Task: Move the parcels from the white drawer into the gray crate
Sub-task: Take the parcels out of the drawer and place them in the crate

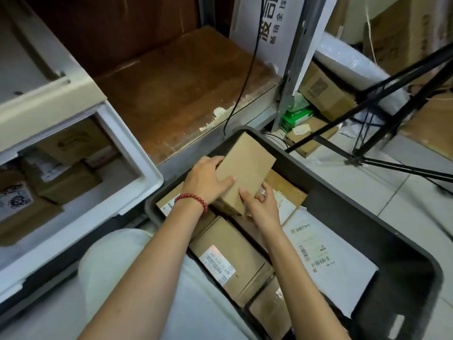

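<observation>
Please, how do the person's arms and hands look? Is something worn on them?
The left forearm and right forearm are bare: no sleeves in view, no gloves. The left hand has a bracelet of round, dark red beads at its wrist. The right hand has no watch or bracelet; a ring on one finger is possible, but too small to tell.
</observation>
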Tool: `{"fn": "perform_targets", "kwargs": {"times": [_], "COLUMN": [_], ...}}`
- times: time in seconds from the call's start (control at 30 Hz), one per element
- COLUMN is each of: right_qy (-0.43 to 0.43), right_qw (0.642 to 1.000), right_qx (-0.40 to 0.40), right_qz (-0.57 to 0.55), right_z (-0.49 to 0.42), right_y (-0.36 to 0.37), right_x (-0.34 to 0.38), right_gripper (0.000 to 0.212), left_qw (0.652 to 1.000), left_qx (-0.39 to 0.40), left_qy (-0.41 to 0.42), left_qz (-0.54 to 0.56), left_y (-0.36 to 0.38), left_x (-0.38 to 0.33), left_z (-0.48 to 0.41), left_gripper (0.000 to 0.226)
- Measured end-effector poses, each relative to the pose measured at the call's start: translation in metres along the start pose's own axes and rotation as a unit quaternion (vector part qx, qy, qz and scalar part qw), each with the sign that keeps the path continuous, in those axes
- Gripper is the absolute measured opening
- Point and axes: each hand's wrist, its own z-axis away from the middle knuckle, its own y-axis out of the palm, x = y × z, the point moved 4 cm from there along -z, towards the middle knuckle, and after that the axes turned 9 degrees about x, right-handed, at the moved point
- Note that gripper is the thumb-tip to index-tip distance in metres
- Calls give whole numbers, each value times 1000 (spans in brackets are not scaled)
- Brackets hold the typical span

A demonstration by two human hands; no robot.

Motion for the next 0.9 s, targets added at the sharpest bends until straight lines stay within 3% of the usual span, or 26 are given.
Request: {"fn": "perform_targets", "kwargs": {"times": [0.1,0.23,0.37,0.5,0.6,0.73,0.9], "right_qy": [0,0,22,10,-4,-14,-77], "right_qw": [1000,998,997,989,968,917,881], "right_qx": [-28,-50,-65,-52,-57,-48,-60], "right_qz": [-9,-33,31,136,246,396,462], "right_z": [-18,-34,-41,-43,-40,-31,-12], "right_y": [9,14,26,35,33,34,44], "right_x": [-3,-4,-15,-15,-9,-3,23], "right_gripper": [86,81,86,76,75,74,69], "left_qw": [999,994,981,965,960,958,968], "left_qx": [7,-17,7,4,21,-17,-47], "left_qy": [22,42,36,23,21,-11,-52], "left_qz": [-23,-97,-190,-261,-279,-287,-243], "left_y": [1,-1,16,27,25,8,-18], "left_x": [5,11,24,37,43,47,51], "left_z": [-19,-35,-32,-28,-26,-15,7], "left_gripper": [77,79,60,45,48,49,50]}}
